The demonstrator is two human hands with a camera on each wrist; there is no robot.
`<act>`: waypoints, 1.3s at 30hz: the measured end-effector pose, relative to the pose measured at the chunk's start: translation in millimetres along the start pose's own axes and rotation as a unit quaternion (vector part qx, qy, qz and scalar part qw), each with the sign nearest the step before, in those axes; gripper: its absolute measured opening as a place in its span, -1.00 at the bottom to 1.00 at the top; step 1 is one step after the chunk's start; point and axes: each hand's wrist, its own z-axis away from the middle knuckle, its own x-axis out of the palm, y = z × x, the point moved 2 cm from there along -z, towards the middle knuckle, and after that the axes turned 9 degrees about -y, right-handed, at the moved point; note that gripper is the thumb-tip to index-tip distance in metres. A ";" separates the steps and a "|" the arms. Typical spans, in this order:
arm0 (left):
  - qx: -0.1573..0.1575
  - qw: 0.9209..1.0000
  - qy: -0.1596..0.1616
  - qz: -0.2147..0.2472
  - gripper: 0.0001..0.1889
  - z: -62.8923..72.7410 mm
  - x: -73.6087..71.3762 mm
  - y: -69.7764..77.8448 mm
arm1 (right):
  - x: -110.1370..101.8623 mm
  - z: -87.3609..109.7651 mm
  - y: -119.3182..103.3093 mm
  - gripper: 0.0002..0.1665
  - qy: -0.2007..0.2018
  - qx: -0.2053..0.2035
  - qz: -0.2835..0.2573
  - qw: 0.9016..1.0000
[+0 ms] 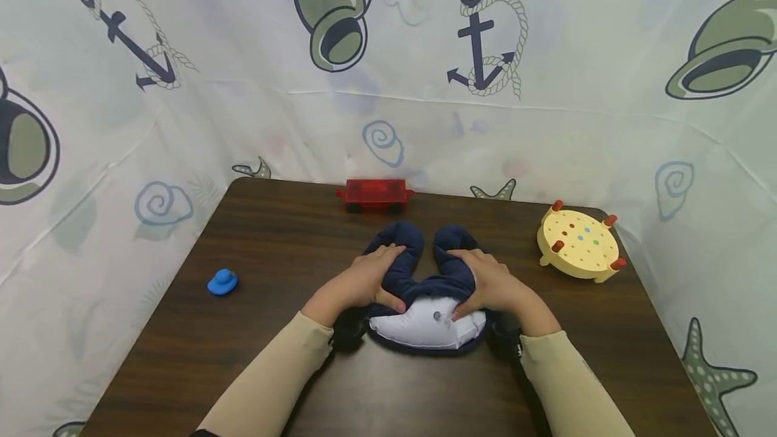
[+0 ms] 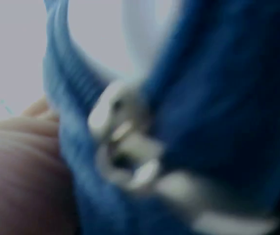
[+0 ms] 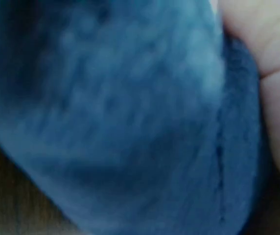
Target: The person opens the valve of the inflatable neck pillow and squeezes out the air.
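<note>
A navy U-shaped neck pillow lies mid-table, its two rounded arms pointing away from me. At its near end a white inner part shows, with a small grey round spot on it. My left hand grips the pillow's left side, thumb over the white part. On the other side my right hand holds it the same way. The left wrist view is blurred: a pale linked piece, its kind unclear, lies against the blue fabric. Close-up blue fabric fills most of the right wrist view.
A red toy wagon stands at the table's far edge. To the right is a round yellow toy with red-tipped pegs. A small blue toy duck sits at left. Printed cloth hangs behind the brown table.
</note>
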 end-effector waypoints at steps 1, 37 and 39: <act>0.000 1.000 0.004 -0.007 0.41 1.0 2.3 -0.7 | 1.2 -0.4 -0.9 0.63 -0.006 0.005 -0.003 1.000; 0.013 1.000 -0.009 -0.025 0.35 20.5 3.6 30.4 | 21.3 27.7 -20.3 0.41 -0.021 -0.013 -0.081 0.996; 0.021 1.000 -0.009 -0.017 0.35 19.5 1.9 31.5 | 20.9 25.5 -21.8 0.41 -0.013 -0.014 -0.069 0.997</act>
